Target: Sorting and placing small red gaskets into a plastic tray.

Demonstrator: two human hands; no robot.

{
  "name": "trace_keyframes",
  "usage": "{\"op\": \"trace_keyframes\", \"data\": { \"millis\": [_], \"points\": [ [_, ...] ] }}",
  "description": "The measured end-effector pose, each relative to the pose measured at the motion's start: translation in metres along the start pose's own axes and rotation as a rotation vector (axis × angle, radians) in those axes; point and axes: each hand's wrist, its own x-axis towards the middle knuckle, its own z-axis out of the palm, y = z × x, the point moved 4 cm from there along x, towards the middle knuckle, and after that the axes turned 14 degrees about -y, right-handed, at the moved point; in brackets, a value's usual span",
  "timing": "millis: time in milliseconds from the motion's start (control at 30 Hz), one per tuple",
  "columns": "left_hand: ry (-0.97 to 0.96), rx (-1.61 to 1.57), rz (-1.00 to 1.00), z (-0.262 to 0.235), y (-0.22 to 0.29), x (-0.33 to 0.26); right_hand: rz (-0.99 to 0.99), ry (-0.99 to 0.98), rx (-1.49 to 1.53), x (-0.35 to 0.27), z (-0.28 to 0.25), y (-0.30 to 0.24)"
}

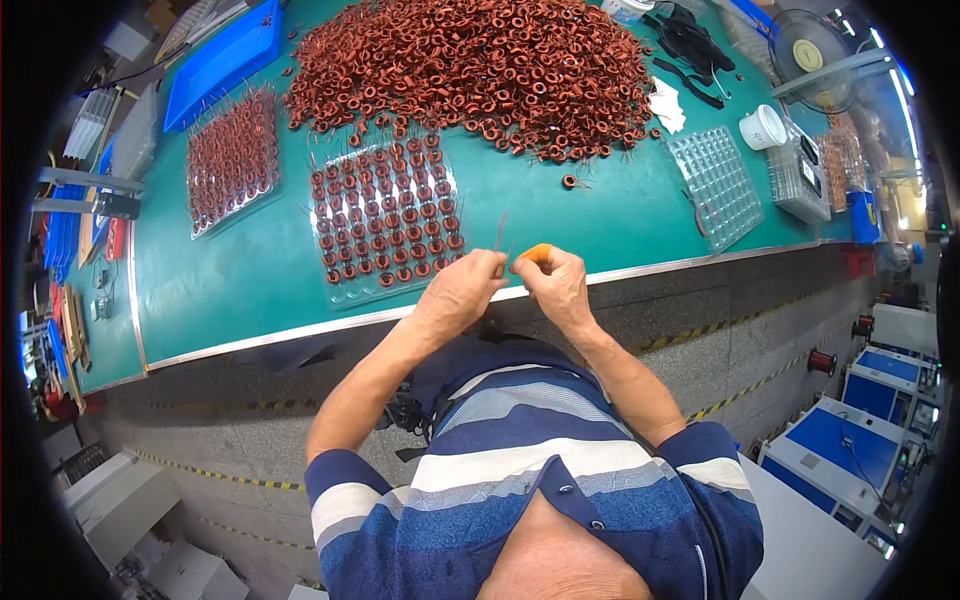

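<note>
My left hand [460, 290] and my right hand [560, 291] meet just above the table's front edge, fingertips almost touching. The left fingers are closed in a pinch, and a thin reddish wire [501, 232] sticks up from them. An orange finger cover [538, 253] is on my right hand, whose fingers are also pinched together; anything between them is hidden. To the left of my hands lies a clear plastic tray [352, 294] filled with rows of reddish wire-wound ring coils [404, 274]. A single ring coil [570, 182] lies beyond my right hand.
A big heap of ring coils [470, 70] covers the back of the green table [220, 290]. Another filled tray [235, 160] and a blue bin [222, 65] stand at left. On the right are a clear compartment tray [715, 185], a white tub [763, 128] and a fan [808, 58].
</note>
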Motion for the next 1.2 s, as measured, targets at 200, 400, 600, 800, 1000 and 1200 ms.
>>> {"op": "trace_keyframes", "data": {
  "millis": [200,400,600,800,1000,1200],
  "points": [
    [0.347,-1.315,-0.042,0.011,0.004,-0.004,0.032,-0.100,0.364,0.007,-0.001,-0.009],
    [0.310,-0.801,-0.280,0.014,0.003,-0.009,-0.154,-0.080,-0.006,0.000,0.005,-0.024],
    [0.187,-0.985,-0.257,0.015,0.005,-0.006,-0.417,-0.097,-0.371,-0.002,-0.001,-0.045],
    [0.326,-1.526,-0.098,0.032,0.009,-0.002,-0.103,-0.245,0.352,-0.003,0.006,-0.024],
    [0.339,-1.552,-0.181,0.033,0.004,-0.001,-0.030,-0.181,0.347,0.000,0.008,-0.014],
    [0.406,-1.538,-0.211,0.043,-0.007,-0.002,-0.088,-0.058,0.335,0.010,0.014,0.002]
  ]
}}
